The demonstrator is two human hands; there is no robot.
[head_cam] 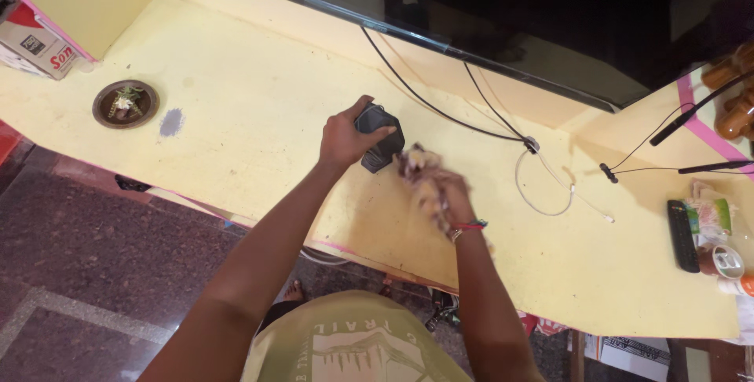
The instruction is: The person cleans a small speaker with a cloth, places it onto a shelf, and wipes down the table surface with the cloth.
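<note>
Black box in left hand, long axis seemingly slanting away-left.

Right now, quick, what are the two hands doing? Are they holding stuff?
Left hand: closed around a small black box, lifting it off the yellow shelf.
Right hand: closed on a crumpled cloth, blurred.

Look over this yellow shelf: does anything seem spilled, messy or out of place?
Yes. A grey smudge stains the yellow shelf beside the small brown dish. Black and white cables also trail loosely from under the dark screen.
</note>
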